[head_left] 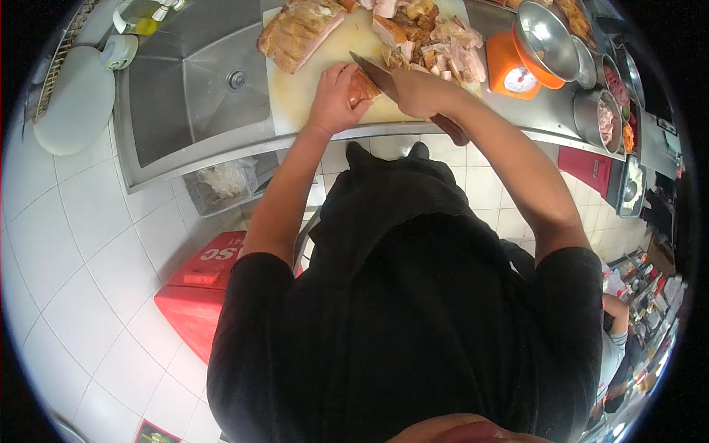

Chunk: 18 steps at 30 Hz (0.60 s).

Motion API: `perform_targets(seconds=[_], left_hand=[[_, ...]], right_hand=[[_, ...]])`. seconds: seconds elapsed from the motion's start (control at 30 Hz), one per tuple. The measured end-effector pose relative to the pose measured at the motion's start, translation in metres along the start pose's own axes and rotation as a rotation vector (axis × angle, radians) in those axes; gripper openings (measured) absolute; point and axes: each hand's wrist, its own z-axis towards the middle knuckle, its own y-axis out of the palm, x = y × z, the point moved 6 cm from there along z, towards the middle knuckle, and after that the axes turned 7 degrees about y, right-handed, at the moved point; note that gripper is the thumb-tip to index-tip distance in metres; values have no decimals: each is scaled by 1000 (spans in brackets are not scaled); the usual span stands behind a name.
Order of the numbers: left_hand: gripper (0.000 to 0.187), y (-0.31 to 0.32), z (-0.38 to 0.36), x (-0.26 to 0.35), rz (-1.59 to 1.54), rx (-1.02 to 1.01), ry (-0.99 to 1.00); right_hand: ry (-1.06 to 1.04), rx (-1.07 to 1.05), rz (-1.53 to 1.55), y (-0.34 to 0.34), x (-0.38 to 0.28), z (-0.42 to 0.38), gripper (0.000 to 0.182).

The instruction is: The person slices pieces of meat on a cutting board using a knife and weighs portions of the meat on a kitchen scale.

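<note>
My left hand (338,100) is closed on a browned piece of meat (362,88), pressing it down on the white cutting board (295,111). In my right hand (425,92) is a knife (379,76) with a dark wooden handle, its blade right beside that piece and its tip pointing away to the upper left. A large browned slab of meat (299,33) lies on the board beyond my left hand. Chopped meat (450,48) is heaped on the board beyond my right hand.
Left of the board is a steel sink (199,81). An orange kitchen scale (509,70) with a metal bowl (546,40) stands to the right, near steel pots of meat (597,118). Below the counter are a red box (196,288) and another person (614,332) at far right.
</note>
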Motion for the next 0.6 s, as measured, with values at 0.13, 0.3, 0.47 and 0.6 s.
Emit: perform_targets(seconds=[0.13,0.3,0.47,0.6], left_hand=[[77,4,1,1,5,-7,-8],[78,0,0,7,-1,-34,-16],[80,5,0,2,-27,-7,-11],[83,3,-1,0,-34,-49,-22]], right_hand=[[79,-65,-35,10,-3,12,28],[86,19,38,19,6,12,29],[144,17,40,22,-6,-12,36],[152,243,-11,66,18,28,41]])
